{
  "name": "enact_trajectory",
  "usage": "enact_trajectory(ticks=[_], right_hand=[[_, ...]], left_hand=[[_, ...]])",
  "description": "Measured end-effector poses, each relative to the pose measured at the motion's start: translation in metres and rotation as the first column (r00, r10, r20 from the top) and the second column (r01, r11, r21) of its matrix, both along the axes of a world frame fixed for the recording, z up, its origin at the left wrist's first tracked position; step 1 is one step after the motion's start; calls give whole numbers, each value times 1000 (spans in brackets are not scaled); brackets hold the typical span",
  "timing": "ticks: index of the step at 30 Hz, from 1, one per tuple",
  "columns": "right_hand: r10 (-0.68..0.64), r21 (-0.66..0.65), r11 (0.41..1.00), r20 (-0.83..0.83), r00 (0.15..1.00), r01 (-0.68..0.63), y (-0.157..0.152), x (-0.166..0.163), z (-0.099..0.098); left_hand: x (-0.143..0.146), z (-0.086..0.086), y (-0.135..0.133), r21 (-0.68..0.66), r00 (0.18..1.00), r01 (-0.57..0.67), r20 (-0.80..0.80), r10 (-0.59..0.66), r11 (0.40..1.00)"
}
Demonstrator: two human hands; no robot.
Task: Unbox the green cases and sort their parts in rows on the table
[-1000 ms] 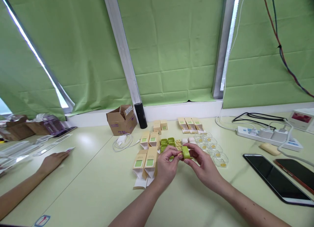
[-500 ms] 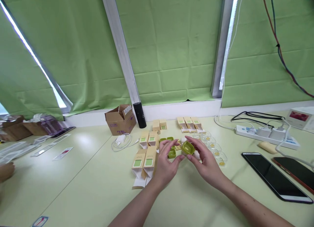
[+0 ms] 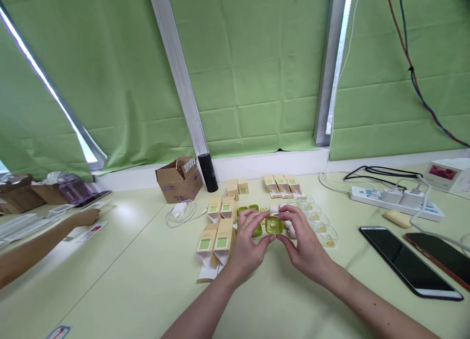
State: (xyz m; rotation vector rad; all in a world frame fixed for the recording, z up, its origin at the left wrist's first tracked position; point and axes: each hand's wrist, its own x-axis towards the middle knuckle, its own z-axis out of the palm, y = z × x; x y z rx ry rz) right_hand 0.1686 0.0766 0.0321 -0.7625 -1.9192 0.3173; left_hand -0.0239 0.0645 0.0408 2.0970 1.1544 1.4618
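Note:
A small green case (image 3: 274, 225) with a yellow piece inside sits between my two hands, near the table's middle. My left hand (image 3: 249, 246) pinches its left edge with curled fingers. My right hand (image 3: 306, 243) curls over its right side and top. Behind the hands lie more green cases (image 3: 246, 210), several tan cartons with green labels (image 3: 215, 241) and a row of clear trays with yellow pieces (image 3: 319, 226).
An open cardboard box (image 3: 178, 180) and a black cylinder (image 3: 207, 172) stand at the back. A power strip (image 3: 394, 199) and two phones (image 3: 407, 260) lie at the right. Another person's arm (image 3: 40, 241) reaches over cards at the left.
The green case has turned from edge-on to face up and come down towards the table between my hands. The other person's hand drew back, then reached out again at the left.

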Motion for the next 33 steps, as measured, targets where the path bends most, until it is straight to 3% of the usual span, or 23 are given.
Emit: enact_trajectory(ticks=[13,22,33], right_hand=[[-19,81,997,31,999,16,-4,-1,2],[-217,293,940,124,968,173,0,1,1],[-276,318,921,127,953,225,1,-1,0]], left_hand=[[1,-1,-3,59,997,-31,-63,35,998],[2,-4,-6,236,974,-31,-209,82,971],[3,-7,-6,293,961,-8,-262,88,956]])
